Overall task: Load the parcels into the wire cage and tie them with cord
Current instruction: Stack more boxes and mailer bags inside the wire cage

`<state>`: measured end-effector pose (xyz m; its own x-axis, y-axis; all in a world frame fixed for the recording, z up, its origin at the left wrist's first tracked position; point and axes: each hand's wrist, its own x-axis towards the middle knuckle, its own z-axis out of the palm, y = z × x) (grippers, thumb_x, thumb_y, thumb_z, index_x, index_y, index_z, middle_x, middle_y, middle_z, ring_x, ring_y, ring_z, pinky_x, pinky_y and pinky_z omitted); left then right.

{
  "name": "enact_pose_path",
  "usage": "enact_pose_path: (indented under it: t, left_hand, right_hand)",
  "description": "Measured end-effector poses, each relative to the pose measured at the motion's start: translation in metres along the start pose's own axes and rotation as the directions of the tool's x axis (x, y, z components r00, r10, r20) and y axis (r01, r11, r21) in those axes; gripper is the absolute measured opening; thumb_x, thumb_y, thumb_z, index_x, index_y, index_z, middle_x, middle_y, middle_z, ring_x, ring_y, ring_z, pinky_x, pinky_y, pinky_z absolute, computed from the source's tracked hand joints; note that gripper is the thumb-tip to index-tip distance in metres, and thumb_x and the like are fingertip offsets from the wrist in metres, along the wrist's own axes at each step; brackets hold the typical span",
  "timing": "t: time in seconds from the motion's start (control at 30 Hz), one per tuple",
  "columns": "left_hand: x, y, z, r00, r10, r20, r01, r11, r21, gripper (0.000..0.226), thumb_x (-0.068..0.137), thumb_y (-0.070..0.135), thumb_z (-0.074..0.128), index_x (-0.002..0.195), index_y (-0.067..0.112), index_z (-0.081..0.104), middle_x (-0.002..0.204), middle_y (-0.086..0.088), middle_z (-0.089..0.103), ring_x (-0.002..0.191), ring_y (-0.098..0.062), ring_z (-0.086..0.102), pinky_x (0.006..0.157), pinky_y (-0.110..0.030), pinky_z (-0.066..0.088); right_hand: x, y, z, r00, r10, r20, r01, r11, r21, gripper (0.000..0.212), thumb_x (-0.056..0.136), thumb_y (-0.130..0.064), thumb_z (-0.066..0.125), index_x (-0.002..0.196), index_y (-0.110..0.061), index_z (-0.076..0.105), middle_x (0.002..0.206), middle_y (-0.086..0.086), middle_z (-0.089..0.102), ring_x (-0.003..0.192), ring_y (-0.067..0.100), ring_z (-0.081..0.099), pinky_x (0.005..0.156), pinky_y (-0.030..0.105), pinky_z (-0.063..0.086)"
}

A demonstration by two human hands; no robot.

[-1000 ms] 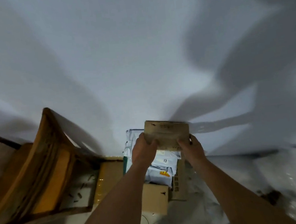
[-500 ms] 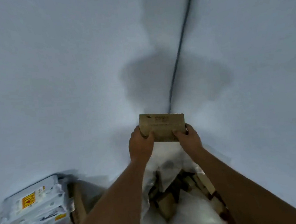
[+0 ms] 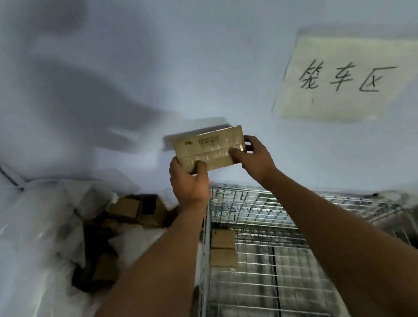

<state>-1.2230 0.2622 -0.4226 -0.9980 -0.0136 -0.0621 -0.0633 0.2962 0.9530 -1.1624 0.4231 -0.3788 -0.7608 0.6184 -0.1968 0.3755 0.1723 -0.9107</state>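
I hold a small brown cardboard parcel (image 3: 210,149) out in front of me at arm's length, against a pale wall. My left hand (image 3: 188,183) grips its lower left corner and my right hand (image 3: 253,160) grips its right end. Below and to the right stands the wire cage (image 3: 272,206), its mesh top edge just under my hands. Two brown parcels (image 3: 222,249) lie inside the cage near its left wall. No cord is in view.
A heap of brown boxes (image 3: 131,213) lies to the left of the cage, among white plastic sheeting (image 3: 31,241). A paper sign (image 3: 349,76) with handwritten characters hangs on the wall at upper right.
My view has swung to the right with the parcel still in both hands. The wire cage and the wall sign have come into view; the heap of boxes has shifted to the left.
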Motion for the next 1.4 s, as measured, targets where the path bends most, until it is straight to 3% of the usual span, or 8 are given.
enact_pose_path:
  t: [0.3,0.5,0.63,0.8,1.0,1.1,1.2,1.4]
  left_hand:
    - [-0.121,-0.186,0.071,0.932,-0.237,0.274,0.175,0.957,0.232,0.057,0.087,0.048,0.065,0.136,0.025,0.046,0.125,0.001,0.063,0.107,-0.021,0.064,0.089,-0.040,0.055]
    - [-0.168,-0.337,0.085,0.821,-0.408,0.398,0.207,0.864,0.460,0.060,0.075,0.069,0.049,0.119,0.028,0.051,0.110,0.003,0.056,0.093,-0.020,0.064,0.076,-0.040,0.058]
    - [-0.177,-0.439,0.104,0.838,-0.417,0.351,0.086,0.737,0.671,0.049,0.086,0.058,0.042,0.108,0.018,0.058,0.106,-0.002,0.059,0.101,-0.024,0.061,0.078,-0.034,0.055]
    - [-0.181,-0.525,0.123,0.848,-0.485,0.212,0.232,0.700,0.676,0.031,0.095,0.031,0.065,0.119,0.012,0.059,0.111,-0.006,0.059,0.100,-0.019,0.058,0.082,-0.035,0.053]
    - [-0.184,-0.606,0.123,0.853,-0.422,0.307,0.200,0.807,0.556,0.037,0.075,0.009,0.076,0.110,0.014,0.064,0.119,-0.006,0.061,0.112,-0.026,0.060,0.095,-0.047,0.054]
    - [-0.188,-0.615,0.122,0.838,-0.349,0.419,-0.002,0.767,0.642,0.080,0.084,0.013,0.075,0.153,0.000,0.038,0.167,-0.019,0.017,0.155,-0.023,0.015,0.118,-0.021,0.034]
    - [-0.198,-0.619,0.120,0.838,-0.232,0.494,-0.226,0.676,0.701,0.090,0.086,0.013,0.068,0.162,0.008,0.020,0.172,-0.007,-0.006,0.158,-0.023,-0.006,0.109,-0.030,0.047]
    - [-0.189,-0.624,0.135,0.798,-0.458,0.393,0.033,0.684,0.729,0.079,0.087,0.022,0.065,0.159,0.014,0.030,0.165,-0.005,0.012,0.150,-0.032,0.015,0.111,-0.050,0.046]
  right_hand:
    - [-0.075,0.233,-0.001,0.911,0.399,-0.100,-0.392,0.916,0.083,0.041,0.090,-0.033,0.077,0.125,-0.026,0.057,0.110,-0.004,0.065,0.097,0.014,0.064,0.076,0.025,0.053]
    - [-0.117,0.390,0.040,0.805,0.577,-0.136,-0.582,0.813,0.006,0.055,0.095,-0.039,0.069,0.144,-0.022,0.052,0.125,0.006,0.066,0.106,0.026,0.065,0.084,0.039,0.058]
    - [-0.127,0.497,0.079,0.751,0.655,-0.083,-0.656,0.755,0.018,0.049,0.092,-0.041,0.068,0.137,-0.024,0.058,0.119,0.007,0.071,0.101,0.026,0.068,0.093,0.051,0.058]
    - [-0.127,0.606,0.135,0.730,0.684,-0.009,-0.683,0.729,-0.040,0.056,0.080,-0.057,0.073,0.129,-0.035,0.059,0.110,-0.002,0.073,0.089,0.020,0.071,0.080,0.044,0.062]
    - [-0.118,0.673,0.197,0.689,0.724,-0.041,-0.725,0.689,-0.027,0.065,0.075,-0.070,0.059,0.130,-0.034,0.061,0.106,-0.005,0.075,0.094,0.023,0.071,0.079,0.039,0.060]
    - [-0.102,0.674,0.214,0.675,0.715,-0.183,-0.729,0.684,-0.016,0.031,0.096,-0.043,0.057,0.120,-0.026,0.068,0.095,-0.006,0.073,0.090,0.023,0.068,0.065,0.028,0.044]
    - [-0.084,0.679,0.228,0.648,0.695,-0.310,-0.732,0.682,-0.002,0.031,0.096,-0.042,0.059,0.122,-0.027,0.070,0.104,-0.003,0.076,0.098,0.027,0.069,0.074,0.031,0.048]
    - [-0.093,0.679,0.234,0.580,0.754,-0.307,-0.733,0.648,0.207,0.040,0.089,-0.035,0.072,0.128,-0.028,0.069,0.112,-0.010,0.070,0.101,0.013,0.063,0.084,0.023,0.042]
